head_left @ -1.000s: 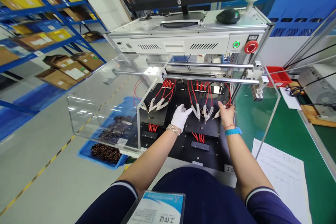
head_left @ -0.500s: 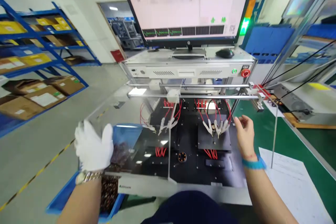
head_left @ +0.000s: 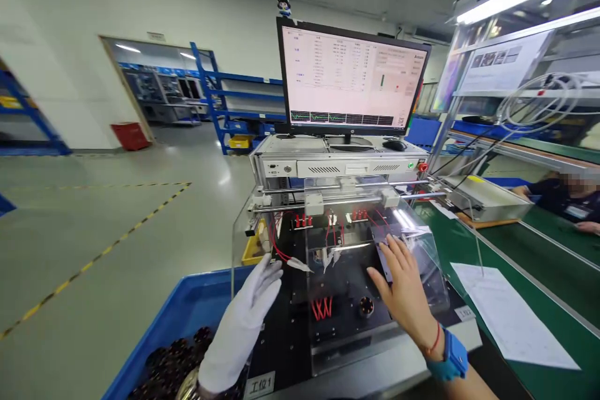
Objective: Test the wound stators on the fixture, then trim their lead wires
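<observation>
My left hand (head_left: 255, 300), in a white glove, is open with fingers extended beside white-sleeved test clips (head_left: 300, 264) on red wires at the tester's left station. My bare right hand (head_left: 402, 281) has spread fingers and lies over the clear plastic cover (head_left: 347, 347); whether it presses on it I cannot tell. Under the cover are more white-sleeved clips (head_left: 330, 258) and a bundle of red wires (head_left: 321, 308). A small round motor stator (head_left: 366, 307) sits on the black plate left of my right wrist.
At left, a blue bin (head_left: 175, 303) holds many dark round parts (head_left: 173, 359). Slide rails (head_left: 285, 207) cross behind the cover, below a monitor (head_left: 351, 81). Paper (head_left: 515, 315) lies on the green bench at right. Another person (head_left: 562, 197) is at far right.
The clear cover has shifted from the left station towards the right. My left hand has come in over the left station, and my right hand now lies over the cover. The view has tilted up.
</observation>
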### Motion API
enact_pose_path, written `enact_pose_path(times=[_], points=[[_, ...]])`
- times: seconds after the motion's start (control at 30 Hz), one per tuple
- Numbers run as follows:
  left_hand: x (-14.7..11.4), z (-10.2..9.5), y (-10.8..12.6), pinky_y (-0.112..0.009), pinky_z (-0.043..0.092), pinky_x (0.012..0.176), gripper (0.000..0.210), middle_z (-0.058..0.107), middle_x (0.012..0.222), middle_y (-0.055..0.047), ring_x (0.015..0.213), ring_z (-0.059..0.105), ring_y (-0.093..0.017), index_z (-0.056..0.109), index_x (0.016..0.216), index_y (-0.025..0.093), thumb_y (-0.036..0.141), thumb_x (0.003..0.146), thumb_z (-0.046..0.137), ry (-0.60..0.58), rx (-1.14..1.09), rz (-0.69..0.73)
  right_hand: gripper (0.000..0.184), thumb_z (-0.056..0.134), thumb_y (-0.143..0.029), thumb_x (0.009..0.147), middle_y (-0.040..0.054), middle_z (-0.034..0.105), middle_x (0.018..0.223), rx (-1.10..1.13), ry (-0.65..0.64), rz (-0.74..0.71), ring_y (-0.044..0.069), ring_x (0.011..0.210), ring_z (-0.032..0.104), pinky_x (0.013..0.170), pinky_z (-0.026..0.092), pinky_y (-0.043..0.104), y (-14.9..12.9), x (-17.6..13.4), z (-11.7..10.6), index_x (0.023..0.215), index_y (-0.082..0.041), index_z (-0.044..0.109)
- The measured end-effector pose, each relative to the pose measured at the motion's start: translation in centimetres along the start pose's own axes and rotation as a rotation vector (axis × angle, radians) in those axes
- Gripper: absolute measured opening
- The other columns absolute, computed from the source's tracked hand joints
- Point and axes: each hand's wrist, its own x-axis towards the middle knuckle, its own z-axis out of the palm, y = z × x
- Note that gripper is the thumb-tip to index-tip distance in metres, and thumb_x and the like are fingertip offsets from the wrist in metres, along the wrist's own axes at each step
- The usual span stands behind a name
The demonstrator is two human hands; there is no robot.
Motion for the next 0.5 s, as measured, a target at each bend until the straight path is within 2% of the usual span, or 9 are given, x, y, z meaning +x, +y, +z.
enact_pose_path(times=[0.1,0.23,0.37,0.5], points=[[1.4,-0.9,-2.0,-0.037,0.029,0.107,0.059,0.047,0.132,-0.006,0.123,0.042,-0.021,0.037,0.131,0.026,0.042,0.077,0.054,-0.031,-0.022,-0.095,0.054,0.046,-0.046,0.083,0.0136,0.034,0.138,-0.164,0.056,0.130,0.032,0.130,0.023,0.100,0.026,0.057,2.0,0.1,-0.1,0.129,-0.018,0.042],[3.1,-1.6,-5.9,-0.038,0.027,0.107,0.060,0.049,0.130,-0.011,0.125,0.039,-0.022,0.036,0.131,0.020,0.041,0.078,0.052,-0.128,-0.038,-0.203,0.061,0.038,-0.054,0.084,0.0192,0.032,0.138,-0.309,0.109,0.257,0.032,0.130,0.023,0.098,0.029,0.055,5.5,0.7,-1.0,0.127,-0.011,0.043],[4.1,-1.7,-9.3,-0.034,0.029,0.105,0.059,0.046,0.132,-0.013,0.126,0.038,-0.021,0.035,0.132,0.017,0.041,0.079,0.049,-0.150,-0.058,-0.257,0.064,0.033,-0.058,0.083,0.0209,0.033,0.137,-0.358,0.138,0.349,0.031,0.129,0.025,0.099,0.029,0.052,9.0,1.6,-1.9,0.123,-0.009,0.045],[5.0,-1.7,-11.4,-0.031,0.026,0.107,0.063,0.042,0.135,-0.013,0.126,0.038,-0.018,0.030,0.134,0.014,0.040,0.080,0.047,-0.136,-0.038,-0.299,0.068,0.030,-0.059,0.082,0.0224,0.033,0.136,-0.371,0.145,0.421,0.031,0.129,0.026,0.101,0.027,0.049,12.4,2.1,-2.8,0.121,-0.006,0.046]])
